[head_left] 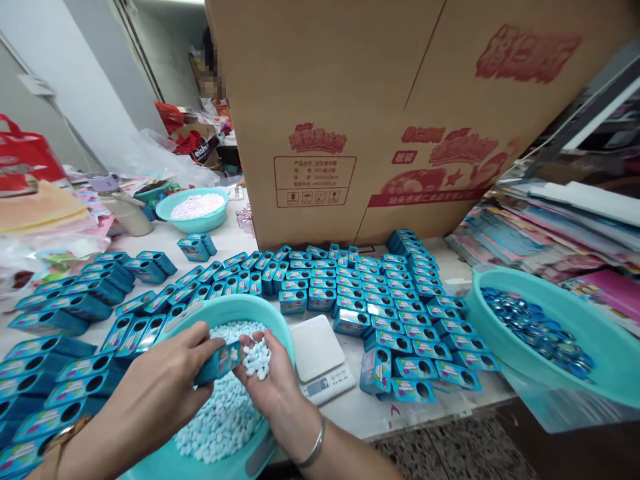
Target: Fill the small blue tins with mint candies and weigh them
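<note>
My left hand (175,373) grips a small blue tin (219,363), tilted so that its end with the opening faces my other palm. Cupped beside it, my right hand (273,380) holds a small heap of pale blue candies (257,360). Both hands are above a turquoise basin (273,313) filled with the same candies (220,420). To the right of the basin lies a white digital scale (317,350) with nothing on its plate. Rows of blue tins (350,303) with round dark openings stand on the table on both sides.
A large cardboard box (370,120) stands behind the tins. On the right a turquoise basin (530,293) holds round blue lids (537,333), near stacked printed sheets (545,233). A further basin (220,217) with whitish candies and a bottle (125,207) stand back left.
</note>
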Action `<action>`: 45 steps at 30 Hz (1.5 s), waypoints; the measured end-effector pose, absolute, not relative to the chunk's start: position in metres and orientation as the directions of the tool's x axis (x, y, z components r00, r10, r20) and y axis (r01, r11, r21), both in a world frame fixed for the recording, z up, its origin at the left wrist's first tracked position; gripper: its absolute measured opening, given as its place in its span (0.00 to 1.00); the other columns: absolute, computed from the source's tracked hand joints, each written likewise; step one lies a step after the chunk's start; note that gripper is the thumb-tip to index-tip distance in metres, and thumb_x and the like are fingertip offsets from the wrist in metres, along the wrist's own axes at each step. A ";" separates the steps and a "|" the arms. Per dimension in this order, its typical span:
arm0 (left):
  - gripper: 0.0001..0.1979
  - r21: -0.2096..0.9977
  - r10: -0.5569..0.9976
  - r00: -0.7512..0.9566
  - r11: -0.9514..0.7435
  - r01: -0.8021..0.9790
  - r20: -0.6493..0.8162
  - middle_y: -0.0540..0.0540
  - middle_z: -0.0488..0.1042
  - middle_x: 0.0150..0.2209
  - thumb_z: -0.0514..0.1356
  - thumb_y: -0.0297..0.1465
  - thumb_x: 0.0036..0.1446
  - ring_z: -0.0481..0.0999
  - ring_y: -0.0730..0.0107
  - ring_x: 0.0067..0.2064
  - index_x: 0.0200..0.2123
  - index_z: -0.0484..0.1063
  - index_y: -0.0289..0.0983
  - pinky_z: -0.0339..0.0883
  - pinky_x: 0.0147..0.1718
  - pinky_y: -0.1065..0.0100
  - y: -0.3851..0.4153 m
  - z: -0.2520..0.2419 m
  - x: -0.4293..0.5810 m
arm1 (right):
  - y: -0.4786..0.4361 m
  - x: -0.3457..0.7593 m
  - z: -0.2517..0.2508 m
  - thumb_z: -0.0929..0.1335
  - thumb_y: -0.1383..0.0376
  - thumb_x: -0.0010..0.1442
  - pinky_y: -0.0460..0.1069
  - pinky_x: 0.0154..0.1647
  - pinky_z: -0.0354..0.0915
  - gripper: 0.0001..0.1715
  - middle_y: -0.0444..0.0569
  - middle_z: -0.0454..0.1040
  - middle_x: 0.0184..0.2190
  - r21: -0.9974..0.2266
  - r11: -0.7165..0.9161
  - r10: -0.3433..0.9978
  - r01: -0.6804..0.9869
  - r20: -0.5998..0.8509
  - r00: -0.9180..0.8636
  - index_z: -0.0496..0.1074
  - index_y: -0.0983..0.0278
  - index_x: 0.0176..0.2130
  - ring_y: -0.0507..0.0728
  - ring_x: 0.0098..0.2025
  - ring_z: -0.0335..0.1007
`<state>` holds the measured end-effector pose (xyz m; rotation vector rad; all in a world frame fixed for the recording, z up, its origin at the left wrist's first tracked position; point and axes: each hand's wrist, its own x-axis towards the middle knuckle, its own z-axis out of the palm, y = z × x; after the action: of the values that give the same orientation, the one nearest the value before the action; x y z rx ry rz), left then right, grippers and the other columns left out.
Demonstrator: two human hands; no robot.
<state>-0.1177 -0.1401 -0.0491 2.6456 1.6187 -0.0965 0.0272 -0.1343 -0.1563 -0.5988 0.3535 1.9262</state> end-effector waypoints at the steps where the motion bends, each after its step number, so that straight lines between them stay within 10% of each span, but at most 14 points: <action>1: 0.18 -0.002 0.883 0.463 -0.464 0.886 -0.076 0.47 0.69 0.38 0.55 0.29 0.47 0.74 0.61 0.38 0.43 0.73 0.44 0.63 0.34 0.65 -0.141 -0.050 -0.115 | -0.134 0.029 -0.155 0.70 0.55 0.53 0.46 0.26 0.65 0.13 0.47 0.75 0.31 -0.023 -0.411 0.763 -0.911 -0.555 -0.330 0.66 0.61 0.32 0.53 0.32 0.72; 8: 0.16 0.037 0.885 0.461 -0.459 0.888 -0.068 0.47 0.71 0.39 0.55 0.31 0.51 0.76 0.63 0.37 0.45 0.73 0.45 0.65 0.32 0.66 -0.133 -0.060 -0.106 | -0.137 0.035 -0.160 0.69 0.56 0.53 0.51 0.33 0.70 0.11 0.47 0.75 0.29 -0.031 -0.382 0.752 -0.924 -0.592 -0.291 0.67 0.61 0.30 0.56 0.33 0.73; 18: 0.23 0.598 0.946 0.258 -0.324 0.733 0.196 0.48 0.78 0.42 0.64 0.46 0.48 0.77 0.59 0.42 0.45 0.71 0.41 0.70 0.44 0.60 -0.112 -0.053 -0.051 | -0.135 0.151 -0.126 0.66 0.62 0.59 0.46 0.28 0.68 0.07 0.46 0.75 0.29 -0.025 -0.152 0.833 -0.988 -0.541 -0.115 0.68 0.63 0.32 0.51 0.30 0.72; 29: 0.16 0.400 0.865 0.502 -0.464 0.790 0.013 0.44 0.77 0.34 0.61 0.36 0.48 0.75 0.56 0.42 0.41 0.71 0.37 0.47 0.60 0.45 -0.093 -0.145 0.043 | -0.162 0.247 -0.139 0.64 0.59 0.61 0.41 0.20 0.58 0.09 0.38 0.63 0.23 -0.295 0.159 0.893 -0.942 -0.363 0.265 0.65 0.61 0.31 0.45 0.20 0.58; 35: 0.45 0.410 0.872 0.466 -0.484 0.773 0.152 0.33 0.60 0.62 0.63 0.47 0.49 0.57 0.45 0.63 0.64 0.48 0.36 0.39 0.61 0.38 -0.112 -0.132 0.009 | -0.162 0.244 -0.132 0.64 0.58 0.60 0.42 0.20 0.57 0.10 0.37 0.59 0.22 -0.372 0.132 0.912 -0.919 -0.319 0.260 0.64 0.61 0.31 0.45 0.20 0.55; 45: 0.39 0.619 0.994 -0.067 0.002 0.785 0.081 0.45 0.65 0.59 0.57 0.50 0.54 0.62 0.52 0.61 0.64 0.49 0.45 0.64 0.50 0.57 -0.161 -0.097 -0.112 | -0.141 0.222 -0.123 0.62 0.57 0.62 0.41 0.17 0.52 0.12 0.36 0.57 0.21 -0.434 0.118 0.918 -0.893 -0.294 0.264 0.63 0.61 0.30 0.45 0.18 0.51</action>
<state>-0.1116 -0.1609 -0.0971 1.8322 1.9052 0.7460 0.2224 -0.1408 -0.1229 -0.5938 -0.0507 1.3256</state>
